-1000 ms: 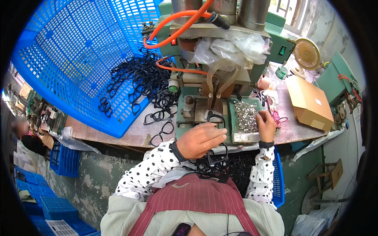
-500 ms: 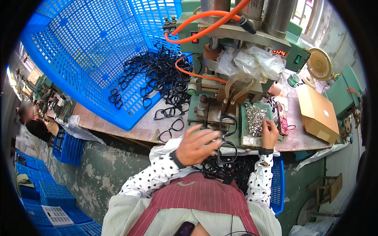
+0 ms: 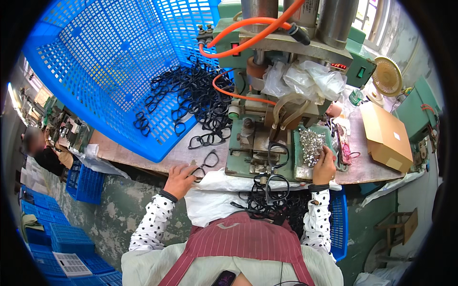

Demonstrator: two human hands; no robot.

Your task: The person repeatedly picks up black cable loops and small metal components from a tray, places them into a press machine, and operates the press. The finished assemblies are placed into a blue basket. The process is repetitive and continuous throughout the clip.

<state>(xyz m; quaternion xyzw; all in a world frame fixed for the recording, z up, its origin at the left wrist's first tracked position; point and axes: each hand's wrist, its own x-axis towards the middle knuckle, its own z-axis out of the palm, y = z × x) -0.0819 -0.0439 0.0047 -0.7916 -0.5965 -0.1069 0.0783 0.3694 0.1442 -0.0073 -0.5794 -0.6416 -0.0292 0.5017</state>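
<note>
At the table's front edge, my left hand (image 3: 179, 181) has its fingers closed on one end of a black eyeglass frame (image 3: 210, 159). My right hand (image 3: 325, 168) is at the near right side of a tray heaped with small shiny metal parts (image 3: 311, 145). Its fingertips are pinched together, and whatever is between them is too small to see. Between my hands, another black eyeglass frame (image 3: 278, 155) sits in the green press machine (image 3: 234, 164), one rim hanging over the front edge.
A big blue basket (image 3: 160, 155) lies tipped at the left, black eyeglass frames (image 3: 202, 102) spilling from its mouth. More frames (image 3: 257, 202) are heaped at my lap. An orange hose (image 3: 248, 21) loops over the press. At the right stand a cardboard box (image 3: 384, 133) and a fan (image 3: 386, 76).
My left hand has moved left, away from the press, and taken hold of the loose eyeglass frame, which has shifted slightly toward me. My right hand stays at the tray of metal parts.
</note>
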